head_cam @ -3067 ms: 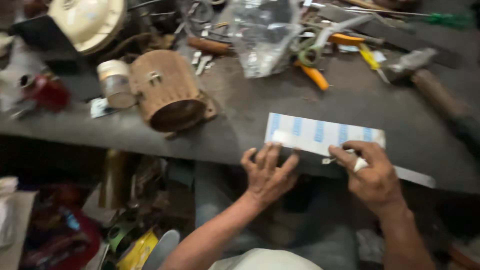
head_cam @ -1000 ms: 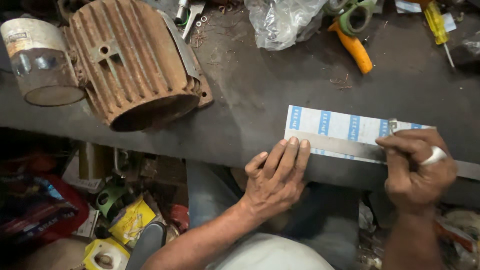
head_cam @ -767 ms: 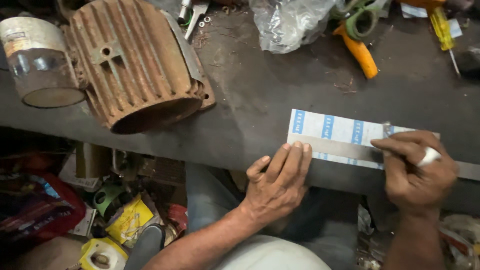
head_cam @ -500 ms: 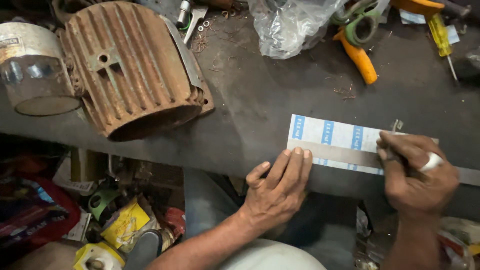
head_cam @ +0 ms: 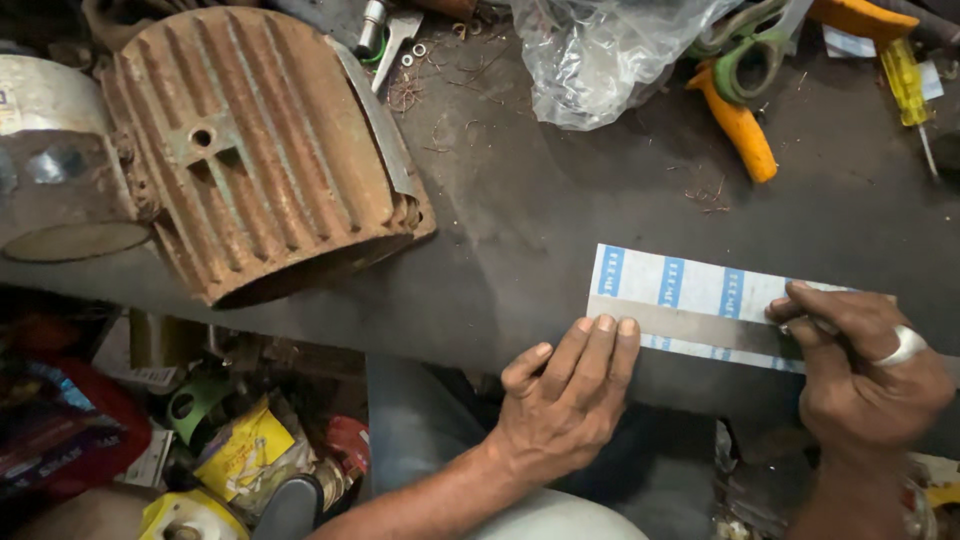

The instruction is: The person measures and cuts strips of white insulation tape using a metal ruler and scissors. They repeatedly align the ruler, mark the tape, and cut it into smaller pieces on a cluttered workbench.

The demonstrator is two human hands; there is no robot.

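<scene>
Dark workbench (head_cam: 560, 230): blue-striped white paper strip (head_cam: 690, 285) near front edge, right of rusty motor housing (head_cam: 260, 140). Metal ruler (head_cam: 680, 322) across strip. Left hand (head_cam: 565, 400), fingers together, pressing ruler; right hand (head_cam: 865, 365) pinched on small tool, hidden.

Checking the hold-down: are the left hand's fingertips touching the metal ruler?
Touching. In the head view, the left hand's fingertips press on the near edge of the metal ruler.

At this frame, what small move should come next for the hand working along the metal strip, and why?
Probably draw the right hand toward the left hand along the metal strip. That strip lies lengthwise across the white sheet with blue bars, the left fingertips pin its near end, and the right fingers pinch something small against the strip's far part; what it is cannot be told.
</scene>
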